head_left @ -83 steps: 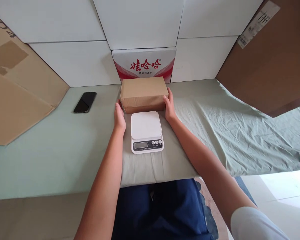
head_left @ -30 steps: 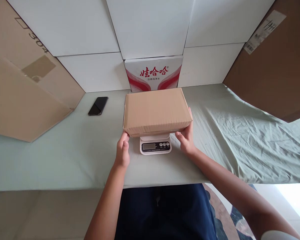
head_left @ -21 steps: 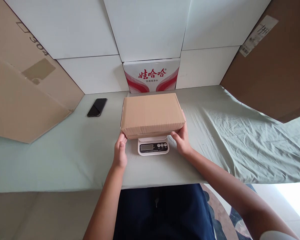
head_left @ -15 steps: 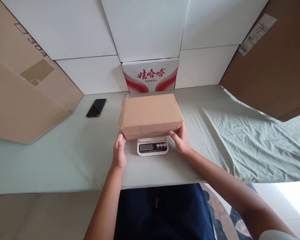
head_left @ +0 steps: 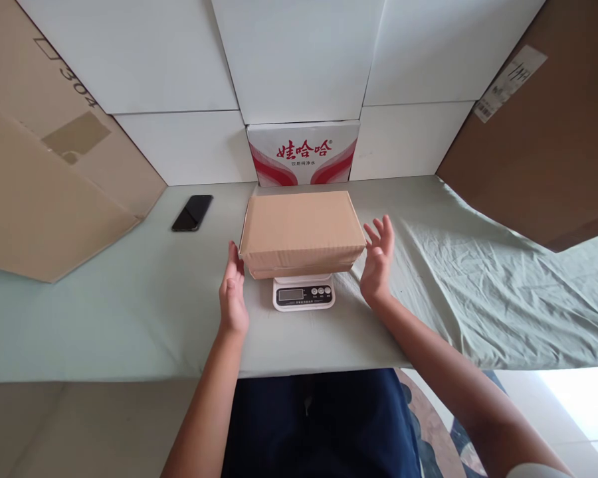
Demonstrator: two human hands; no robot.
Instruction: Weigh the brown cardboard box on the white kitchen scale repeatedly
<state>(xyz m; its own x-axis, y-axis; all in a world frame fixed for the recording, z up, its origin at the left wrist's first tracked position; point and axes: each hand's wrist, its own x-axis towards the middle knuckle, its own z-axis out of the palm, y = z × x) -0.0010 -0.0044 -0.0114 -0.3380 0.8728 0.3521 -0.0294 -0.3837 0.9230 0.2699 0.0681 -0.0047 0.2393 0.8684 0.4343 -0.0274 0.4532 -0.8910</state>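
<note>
A closed brown cardboard box point(head_left: 301, 222) rests on a white kitchen scale point(head_left: 303, 307), covering its weighing platform. The scale's small display and round buttons show in front of the box; I cannot read any figure on it. My left hand point(head_left: 234, 295) is upright beside the box's left front corner, fingers stretched, not gripping. Off the right front corner is my right hand point(head_left: 377, 262), open with its fingers spread, holding nothing.
A black phone point(head_left: 193, 213) lies on the pale green cloth point(head_left: 144, 318) to the left. Large cardboard panels point(head_left: 54, 166) point(head_left: 543, 146) flank the table. Behind stand white boxes point(head_left: 179, 146) and a red-and-white carton point(head_left: 303, 154).
Both hands have let go of the cardboard box. My right hand has moved outward and opened; my left has shifted slightly left. The box stays on the scale.
</note>
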